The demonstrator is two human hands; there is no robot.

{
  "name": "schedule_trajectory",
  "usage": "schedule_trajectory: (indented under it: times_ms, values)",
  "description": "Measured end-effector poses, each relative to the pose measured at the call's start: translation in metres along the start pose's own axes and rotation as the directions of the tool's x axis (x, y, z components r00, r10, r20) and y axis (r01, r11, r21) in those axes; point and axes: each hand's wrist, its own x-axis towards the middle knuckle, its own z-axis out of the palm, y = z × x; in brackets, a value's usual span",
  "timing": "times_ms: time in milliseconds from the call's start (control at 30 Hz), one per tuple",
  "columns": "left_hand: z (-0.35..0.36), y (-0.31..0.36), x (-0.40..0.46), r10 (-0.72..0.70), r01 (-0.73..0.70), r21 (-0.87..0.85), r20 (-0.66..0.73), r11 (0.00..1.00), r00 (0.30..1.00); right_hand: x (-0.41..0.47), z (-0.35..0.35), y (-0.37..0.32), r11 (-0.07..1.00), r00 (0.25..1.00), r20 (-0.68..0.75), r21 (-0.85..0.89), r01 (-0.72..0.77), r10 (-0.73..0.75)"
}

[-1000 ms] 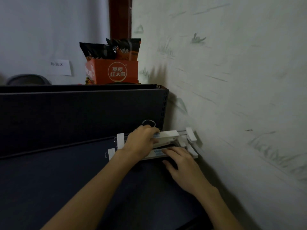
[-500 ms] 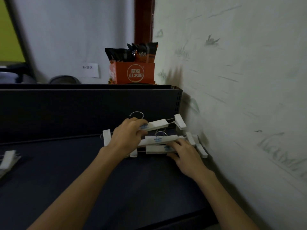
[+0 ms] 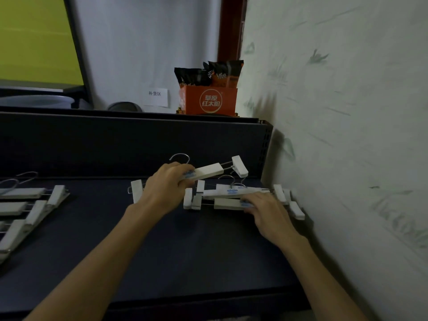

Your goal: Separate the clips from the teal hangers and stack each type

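My left hand [image 3: 168, 186] grips a pale clip hanger [image 3: 209, 172] by the middle of its bar and holds it above the dark shelf [image 3: 162, 251], tilted up to the right, with its wire hook [image 3: 179, 157] behind my fingers. My right hand [image 3: 269, 216] lies flat on a small pile of similar hangers [image 3: 231, 196] against the wall, fingers pressing the front bar. A second group of hangers [image 3: 30, 209] lies fanned out at the left edge of the shelf.
A dark back panel [image 3: 129, 144] rises behind the shelf. On its top stands an orange box [image 3: 208, 100] with black snack bags. A patterned wall [image 3: 347, 112] closes off the right side. A yellow-green panel [image 3: 34, 38] is at the upper left.
My left hand has lifted one hanger off the pile and drawn it up and leftward. My right hand stays on the pile. The view has swung left, revealing the left hangers.
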Motion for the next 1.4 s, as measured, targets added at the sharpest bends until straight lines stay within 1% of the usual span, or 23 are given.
schedule_trajectory:
  times_ms: [300,400,567,800,900,1033,1133,1233,1400]
  values:
    - [0.003,0.007,-0.005,-0.012,0.011,0.008,0.044,1.0,0.999,-0.026,-0.008,-0.006,0.999,1.0,0.008,0.048,0.01,-0.011]
    - [0.006,0.009,-0.011,-0.013,0.013,0.007,0.055,1.0,0.998,-0.036,-0.012,-0.01,0.998,0.999,0.034,0.058,0.011,-0.013]
    - [0.005,0.011,-0.024,-0.027,0.027,-0.005,0.057,1.0,0.998,-0.052,-0.023,-0.018,0.992,0.996,0.081,0.122,0.011,-0.021]
    - [0.0,0.009,-0.046,-0.059,0.059,-0.005,0.026,0.998,0.998,-0.071,-0.026,-0.032,0.99,0.996,0.073,0.131,0.049,-0.059]
    - [-0.003,0.004,-0.057,-0.081,0.08,0.008,0.017,0.997,0.997,-0.074,-0.023,-0.033,0.994,0.997,0.061,0.1,0.037,-0.043]
    - [-0.011,-0.005,-0.067,-0.106,0.105,0.027,0.018,0.994,0.994,-0.079,-0.024,-0.03,0.992,0.997,0.073,0.128,-0.02,0.011]
    - [-0.013,-0.01,-0.068,-0.103,0.102,0.019,0.024,0.995,0.994,-0.081,-0.028,-0.029,0.994,0.996,0.089,0.105,-0.016,0.006]
    - [-0.013,-0.015,-0.066,-0.094,0.094,0.007,0.055,0.996,0.994,-0.082,-0.035,-0.036,0.992,0.995,0.096,0.125,-0.007,-0.005]
    - [-0.008,-0.03,-0.056,-0.016,0.024,-0.045,0.182,0.999,0.983,-0.087,-0.044,-0.055,1.0,0.997,0.077,0.021,-0.02,0.019]
